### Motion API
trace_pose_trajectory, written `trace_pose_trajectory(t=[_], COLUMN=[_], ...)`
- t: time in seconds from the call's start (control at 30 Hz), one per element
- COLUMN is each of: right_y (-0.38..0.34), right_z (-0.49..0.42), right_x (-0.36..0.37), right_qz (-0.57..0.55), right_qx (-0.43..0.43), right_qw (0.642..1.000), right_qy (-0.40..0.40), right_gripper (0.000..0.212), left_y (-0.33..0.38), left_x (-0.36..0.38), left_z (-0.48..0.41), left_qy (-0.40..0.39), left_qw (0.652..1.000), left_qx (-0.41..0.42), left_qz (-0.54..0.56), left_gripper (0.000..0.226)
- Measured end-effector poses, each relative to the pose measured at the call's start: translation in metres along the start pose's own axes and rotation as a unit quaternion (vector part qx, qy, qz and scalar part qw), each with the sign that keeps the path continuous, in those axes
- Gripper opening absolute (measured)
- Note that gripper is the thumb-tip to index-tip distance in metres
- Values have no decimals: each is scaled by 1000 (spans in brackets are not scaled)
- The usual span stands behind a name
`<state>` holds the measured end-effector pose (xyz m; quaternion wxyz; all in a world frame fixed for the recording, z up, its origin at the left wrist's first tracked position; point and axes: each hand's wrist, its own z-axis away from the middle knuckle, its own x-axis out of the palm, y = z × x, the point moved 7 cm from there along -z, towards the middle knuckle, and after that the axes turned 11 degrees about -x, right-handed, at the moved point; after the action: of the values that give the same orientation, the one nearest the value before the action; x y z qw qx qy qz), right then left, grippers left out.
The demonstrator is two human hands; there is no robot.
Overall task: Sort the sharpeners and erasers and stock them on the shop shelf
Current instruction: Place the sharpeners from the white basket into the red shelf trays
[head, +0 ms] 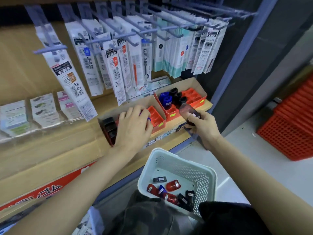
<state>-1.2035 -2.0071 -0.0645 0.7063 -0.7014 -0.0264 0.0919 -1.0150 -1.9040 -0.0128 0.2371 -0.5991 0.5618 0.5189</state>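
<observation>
A dark red sharpener [186,110] is pinched in the right hand [202,127] and held just in front of the right orange tray [194,96]. Its long axis is tilted, running from the fingertips up and to the left, so its free end is pointed toward the tray's front wall. The body is blurred, and finer detail cannot be told. Only its lower end is enclosed between the thumb and the curled fingers; most of it is left projecting beyond them.

The left hand [133,124] is laid palm-down over the left orange tray [156,117], with its fingers curled around a blue sharpener [148,118]. Only slivers of blue are seen past the fingertips, so the way it points cannot be told. Black sharpeners [109,128] are lined up in the tray's left column, just beside the hand.

Upright sharpeners [165,99], blue and black, are stood in the left cells of the right tray. Both trays are set side by side on the shelf [172,123].

Below the hands, loose sharpeners [172,184] in red, blue and black are lying on their sides in a white basket [205,179]. Refill packs [116,65] are hung on hooks above the trays, and a red crate [291,129] is seen on the floor at the right.
</observation>
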Motion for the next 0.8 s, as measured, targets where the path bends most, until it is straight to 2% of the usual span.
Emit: trace_pose_trajectory(t=[0.1,0.2,0.27,0.33,0.43,0.57,0.63,0.7,0.8], right_y=[0,-5,-11,-16,-19,-5,-6,-12,-14], right_z=[-31,-74,-104,-130,-155,-170,-171,-174,-180], right_x=[-30,-47,-46,-36,-9,24,32,32,36], right_qz=[-3,68,135,231,352,448,496,504,521], right_qx=[-10,-78,-135,-187,-260,-285,-316,-320,-315], right_qw=[996,989,980,955,896,829,788,785,772], right_qy=[92,104,61,6,-76,-175,-181,-165,-180], right_gripper=[30,21,19,21,19,29,34,37,30], left_y=[36,50,50,48,47,46,44,43,43], left_x=[28,72,97,111,115,116,116,116,116], left_z=[-37,-66,-73,-74,-73,-72,-72,-71,-71], left_qy=[-39,-105,-151,-164,-144,-142,-142,-139,-138], left_qw=[997,994,988,985,988,989,989,989,989], left_qx=[14,1,-6,-3,11,15,17,19,14], left_qz=[70,37,-8,-44,-50,-45,-46,-47,-45], left_gripper=[22,39,49,52,46,33,29,28,27])
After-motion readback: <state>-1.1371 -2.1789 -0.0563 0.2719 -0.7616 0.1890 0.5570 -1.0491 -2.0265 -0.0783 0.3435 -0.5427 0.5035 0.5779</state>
